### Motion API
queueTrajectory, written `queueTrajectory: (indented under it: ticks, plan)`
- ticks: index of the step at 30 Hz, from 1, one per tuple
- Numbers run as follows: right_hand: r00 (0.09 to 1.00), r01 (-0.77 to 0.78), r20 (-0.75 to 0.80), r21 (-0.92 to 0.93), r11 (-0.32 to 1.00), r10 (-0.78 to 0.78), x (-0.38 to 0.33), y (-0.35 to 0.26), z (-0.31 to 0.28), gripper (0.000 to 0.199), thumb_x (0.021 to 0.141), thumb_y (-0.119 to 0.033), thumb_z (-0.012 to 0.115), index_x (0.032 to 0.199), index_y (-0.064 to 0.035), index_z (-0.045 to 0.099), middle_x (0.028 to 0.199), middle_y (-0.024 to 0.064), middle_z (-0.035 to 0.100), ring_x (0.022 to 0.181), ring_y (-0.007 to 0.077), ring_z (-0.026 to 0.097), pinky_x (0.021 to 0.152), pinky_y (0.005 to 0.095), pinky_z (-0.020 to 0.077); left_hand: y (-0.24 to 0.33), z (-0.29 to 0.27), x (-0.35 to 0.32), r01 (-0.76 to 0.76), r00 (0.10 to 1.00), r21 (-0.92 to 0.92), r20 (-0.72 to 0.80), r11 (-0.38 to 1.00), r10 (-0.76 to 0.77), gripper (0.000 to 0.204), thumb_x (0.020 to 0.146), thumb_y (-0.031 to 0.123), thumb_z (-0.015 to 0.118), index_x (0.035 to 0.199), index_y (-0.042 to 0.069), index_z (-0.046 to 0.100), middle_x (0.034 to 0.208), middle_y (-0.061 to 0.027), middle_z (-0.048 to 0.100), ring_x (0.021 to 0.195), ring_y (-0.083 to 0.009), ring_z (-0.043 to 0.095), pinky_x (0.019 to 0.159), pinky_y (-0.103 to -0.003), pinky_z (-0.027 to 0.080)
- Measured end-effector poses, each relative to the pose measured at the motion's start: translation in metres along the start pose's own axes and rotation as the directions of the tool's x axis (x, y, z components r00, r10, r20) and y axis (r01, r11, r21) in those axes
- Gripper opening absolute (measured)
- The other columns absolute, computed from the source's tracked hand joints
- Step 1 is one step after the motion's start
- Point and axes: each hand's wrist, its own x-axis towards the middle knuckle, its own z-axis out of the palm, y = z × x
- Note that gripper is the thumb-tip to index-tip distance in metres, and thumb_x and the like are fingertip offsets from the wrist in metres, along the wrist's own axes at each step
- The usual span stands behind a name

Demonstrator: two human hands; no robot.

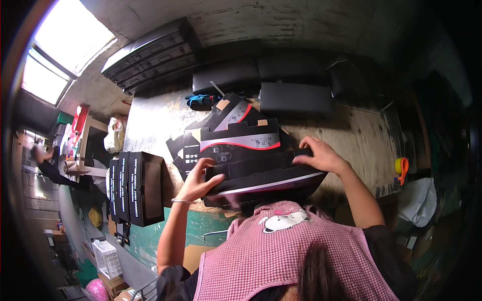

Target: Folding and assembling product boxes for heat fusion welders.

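Both hands are on a black printed cardboard box [261, 178], half folded, at the near edge of the worn wooden workbench [351, 135]. The left hand [197, 183] clamps its left end, thumb and fingers closed on the card. The right hand [321, 156] presses down on the top right flap, fingers curled over the edge. Flat black box blanks [236, 138] lie just behind it. Three finished black boxes [135, 188] stand side by side to the left.
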Motion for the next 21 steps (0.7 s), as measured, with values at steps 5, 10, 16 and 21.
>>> queueTrajectory:
  ticks: [5, 10, 16, 21]
  plan:
    - [0.973, -0.019, -0.177, 0.577, 0.817, 0.147, 0.023, 0.099, 0.038, 0.027, 0.095, -0.026, 0.072, 0.108, -0.0030, 0.065, 0.099, 0.0112, 0.073, 0.091, 0.0195, 0.070, 0.086, 0.0304, 0.0540, -0.037, 0.063, -0.049, -0.147, 0.977, -0.436, -0.206, 0.888, 0.060, 0.133, 0.065, -0.002, 0.085, 0.164, 0.025, 0.000, 0.150, -0.0147, 0.046, 0.133, -0.0250, 0.050, 0.113, -0.042, 0.043]
    - [0.953, -0.056, -0.278, 0.221, 0.974, 0.118, 0.069, 0.138, 0.083, 0.018, 0.094, -0.016, 0.069, 0.108, -0.0051, 0.066, 0.105, 0.0084, 0.072, 0.104, 0.0236, 0.066, 0.094, 0.0360, 0.0506, -0.055, 0.046, -0.073, -0.213, 0.807, -0.694, -0.522, 0.688, -0.276, 0.091, 0.086, 0.012, 0.070, 0.162, 0.016, 0.020, 0.140, -0.0127, 0.055, 0.122, -0.0255, 0.060, 0.105, -0.040, 0.048]
    - [0.900, 0.077, -0.396, -0.268, 0.960, -0.182, 0.133, 0.152, 0.132, 0.049, 0.088, -0.013, 0.070, 0.135, -0.0116, 0.057, 0.141, 0.0116, 0.053, 0.132, 0.0321, 0.045, 0.106, 0.0553, 0.0376, -0.120, 0.036, -0.143, 0.014, 0.803, -0.990, -0.071, 0.137, -0.592, 0.077, 0.096, 0.069, 0.046, 0.144, 0.008, 0.051, 0.137, -0.0111, 0.062, 0.120, -0.0292, 0.062, 0.104, -0.045, 0.048]
    - [0.948, -0.034, -0.308, -0.361, 0.932, -0.084, 0.147, 0.132, 0.115, 0.051, 0.083, -0.014, 0.075, 0.130, -0.0073, 0.056, 0.125, 0.0125, 0.052, 0.122, 0.0349, 0.046, 0.100, 0.0533, 0.0387, -0.077, 0.081, -0.159, -0.093, 0.498, -0.929, -0.355, 0.359, -0.791, 0.089, 0.092, 0.085, 0.023, 0.157, 0.026, 0.036, 0.162, -0.0042, 0.035, 0.147, -0.0390, 0.031, 0.108, -0.069, 0.031]
